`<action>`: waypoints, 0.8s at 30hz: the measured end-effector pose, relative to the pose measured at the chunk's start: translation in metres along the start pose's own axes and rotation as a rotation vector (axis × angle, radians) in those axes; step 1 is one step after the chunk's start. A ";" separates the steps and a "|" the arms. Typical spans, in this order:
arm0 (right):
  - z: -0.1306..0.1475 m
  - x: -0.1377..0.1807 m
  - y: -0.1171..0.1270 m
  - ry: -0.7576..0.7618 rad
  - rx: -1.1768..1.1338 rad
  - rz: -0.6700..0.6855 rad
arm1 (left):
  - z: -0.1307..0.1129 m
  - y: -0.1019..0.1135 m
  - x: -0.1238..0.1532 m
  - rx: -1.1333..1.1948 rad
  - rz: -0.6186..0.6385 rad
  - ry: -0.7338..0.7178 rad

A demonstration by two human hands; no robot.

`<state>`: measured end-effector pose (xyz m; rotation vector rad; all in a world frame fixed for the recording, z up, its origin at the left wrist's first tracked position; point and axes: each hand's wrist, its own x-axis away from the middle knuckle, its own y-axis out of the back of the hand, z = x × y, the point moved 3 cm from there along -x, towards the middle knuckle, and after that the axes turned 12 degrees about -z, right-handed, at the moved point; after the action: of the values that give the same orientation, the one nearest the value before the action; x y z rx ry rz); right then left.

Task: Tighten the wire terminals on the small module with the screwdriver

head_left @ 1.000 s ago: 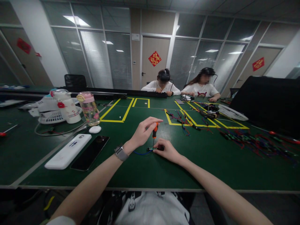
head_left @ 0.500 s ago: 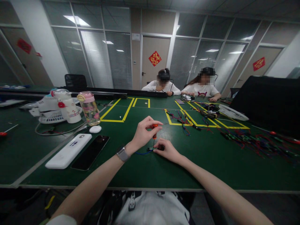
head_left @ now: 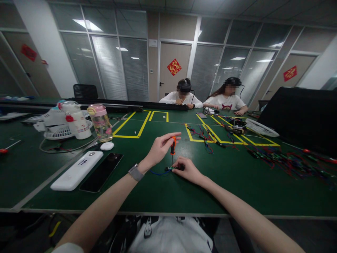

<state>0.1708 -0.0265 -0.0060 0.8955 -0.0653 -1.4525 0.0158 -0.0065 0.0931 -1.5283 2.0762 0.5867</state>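
Note:
A screwdriver with an orange and black handle stands upright, its thin shaft pointing down at a small circuit board on the green table. My left hand has the top of the handle between thumb and fingers, with the fingertips stretched out past it. Low against the table, my right hand pinches the board's right end, and its fingers hide part of it. A blue wire curves out from the board's left side. Where the screwdriver tip meets the board is too small to make out.
To my left lie a white power bank, a phone and a white earbud case. Bottles stand behind them. Wired boards are heaped at right, near yellow tape outlines. Two people sit across the table.
My left fingers have uncurled from around the screwdriver handle and straightened, showing more of it. My right hand and the board have stayed in place.

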 end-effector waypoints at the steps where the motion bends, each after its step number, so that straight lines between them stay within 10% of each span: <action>1: 0.000 0.000 0.000 0.003 0.000 -0.002 | -0.001 0.000 0.000 0.012 -0.013 0.013; 15: 0.001 0.000 0.000 0.006 0.028 0.002 | 0.000 0.001 0.002 -0.240 -0.126 -0.204; 24: 0.003 0.000 0.001 0.001 0.019 0.004 | 0.003 -0.003 0.003 -0.051 -0.069 -0.046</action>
<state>0.1700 -0.0275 -0.0036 0.9113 -0.0806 -1.4501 0.0183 -0.0076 0.0883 -1.5930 1.9799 0.6472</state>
